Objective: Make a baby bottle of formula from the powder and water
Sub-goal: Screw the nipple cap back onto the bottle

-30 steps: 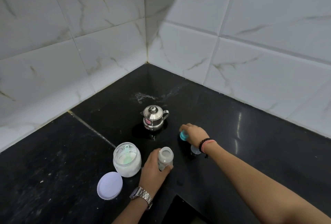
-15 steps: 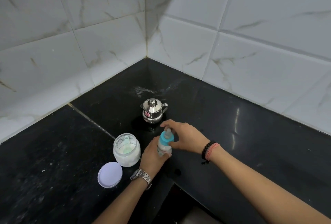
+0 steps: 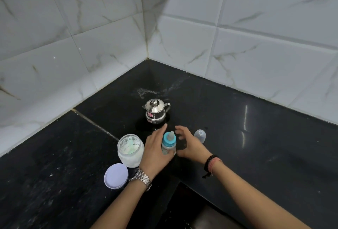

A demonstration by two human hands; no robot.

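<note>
A small baby bottle with a blue collar and teat on top stands upright on the black counter. My left hand wraps around its body from the left. My right hand hovers just right of the bottle, fingers spread, holding nothing. An open glass jar of white powder with a pale green scoop inside stands to the left of my left hand. A small steel kettle with its lid on sits behind the bottle.
The jar's lilac lid lies flat near the counter's front. A clear bottle cap rests right of my right hand. Tiled walls meet in a corner behind. The counter's front edge steps inward below the bottle.
My right hand brought the blue teat collar from the counter onto the bottle, then let go and drew back a little to the right. My left hand stayed on the bottle.
</note>
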